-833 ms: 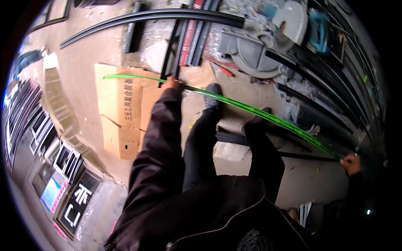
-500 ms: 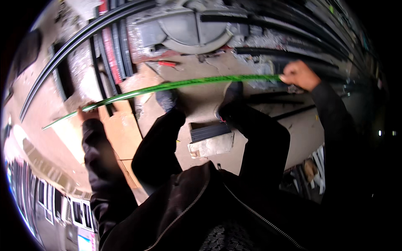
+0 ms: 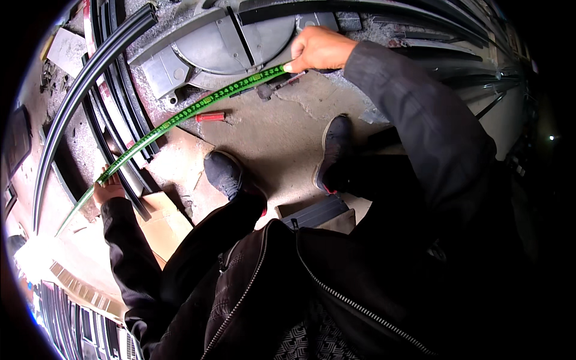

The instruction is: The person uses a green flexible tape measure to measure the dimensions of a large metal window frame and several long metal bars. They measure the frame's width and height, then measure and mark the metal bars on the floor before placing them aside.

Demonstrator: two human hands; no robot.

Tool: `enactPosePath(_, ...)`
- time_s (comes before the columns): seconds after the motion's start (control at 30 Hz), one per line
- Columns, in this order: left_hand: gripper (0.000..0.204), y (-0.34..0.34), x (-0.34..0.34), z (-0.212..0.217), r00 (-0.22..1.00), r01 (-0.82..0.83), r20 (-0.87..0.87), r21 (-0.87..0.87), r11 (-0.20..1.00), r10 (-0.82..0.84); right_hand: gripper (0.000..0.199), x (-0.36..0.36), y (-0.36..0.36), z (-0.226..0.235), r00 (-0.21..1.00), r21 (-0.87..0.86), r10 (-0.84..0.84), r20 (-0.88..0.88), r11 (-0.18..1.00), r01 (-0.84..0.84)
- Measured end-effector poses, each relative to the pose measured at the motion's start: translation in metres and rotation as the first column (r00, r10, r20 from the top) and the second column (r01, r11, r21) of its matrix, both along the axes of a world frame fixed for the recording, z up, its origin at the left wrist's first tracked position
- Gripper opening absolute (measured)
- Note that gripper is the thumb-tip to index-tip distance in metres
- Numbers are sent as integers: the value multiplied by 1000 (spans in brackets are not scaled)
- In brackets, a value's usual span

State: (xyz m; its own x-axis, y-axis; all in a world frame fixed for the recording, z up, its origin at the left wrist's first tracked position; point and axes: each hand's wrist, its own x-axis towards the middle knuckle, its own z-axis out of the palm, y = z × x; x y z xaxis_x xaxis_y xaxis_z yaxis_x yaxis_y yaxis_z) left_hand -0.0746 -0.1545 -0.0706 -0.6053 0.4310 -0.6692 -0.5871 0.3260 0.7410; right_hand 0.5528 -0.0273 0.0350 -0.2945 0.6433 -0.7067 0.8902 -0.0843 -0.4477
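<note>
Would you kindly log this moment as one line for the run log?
left hand: pinching green tape measure | right hand: pinching its other end | tape: stretched over concrete floor | feet: standing apart

One green measuring tape point(image 3: 186, 111), two hands point(image 3: 318, 49), two dark shoes point(image 3: 225, 173), one small red cylinder point(image 3: 210, 117), one cardboard piece point(image 3: 168, 225).

A green tape point(image 3: 192, 111) is stretching from 8 o'clock to 12 o'clock across the concrete floor point(image 3: 276, 138). The left hand point(image 3: 109, 191) is pinching it near its low end at 9 o'clock, beside black bars point(image 3: 90, 72); the right hand point(image 3: 318, 49) is gripping its upper end at 12 o'clock, over a grey round saw base point(image 3: 240, 42). A red marker point(image 3: 211, 117) is lying just under the tape. Two dark shoes point(image 3: 225, 174) are standing at centre.
</note>
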Motion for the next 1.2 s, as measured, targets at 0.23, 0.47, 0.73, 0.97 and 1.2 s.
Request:
enactPosePath(0.23,35,-4,23,-17,995,96,-19,119,988,-94,37,-25,-12,-11,1000,35,4,-14,999,-3)
enactPosePath(0.47,36,-15,16,-25,984,177,-40,182,967,-173,35,-27,-34,-9,998,145,27,-53,989,-19)
enactPosePath(0.73,36,-19,35,-17,985,171,-13,160,972,-172,33,-22,-46,-27,991,133,-22,-131,990,39)
enactPosePath(0.97,39,-20,21,-38,985,152,-91,40,988,-148,32,-22,-42,-50,988,62,-18,-156,998,28)
enactPosePath(1.2,40,-24,15,-60,978,207,-27,63,976,-206,38,-11,-46,-67,976,-32,62,-210,997,-70)
